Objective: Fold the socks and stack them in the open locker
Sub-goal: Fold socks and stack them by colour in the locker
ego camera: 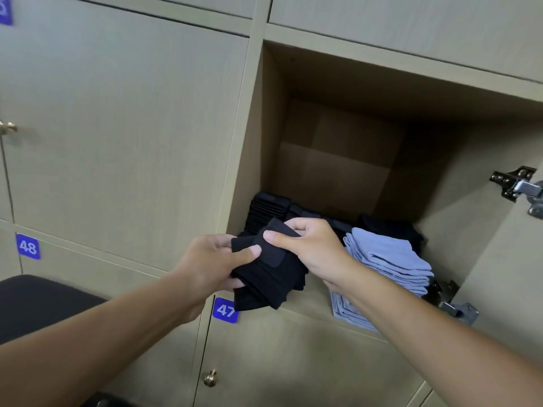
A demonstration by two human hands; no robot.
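Note:
Both my hands hold a black sock in front of the open locker's lower edge. My left hand grips its left side, thumb on top. My right hand pinches its upper part, thumb pressed on the fabric. The sock is partly folded and hangs down over the shelf edge. Inside the open locker, a stack of light blue socks sits at the front right. Black folded socks stand at the back left, with more black socks behind the blue stack.
A cardboard box fills the back of the locker. Metal hinges stick out on the locker's right side. Closed locker doors with blue number labels 48 and 47 surround it. A dark seat sits lower left.

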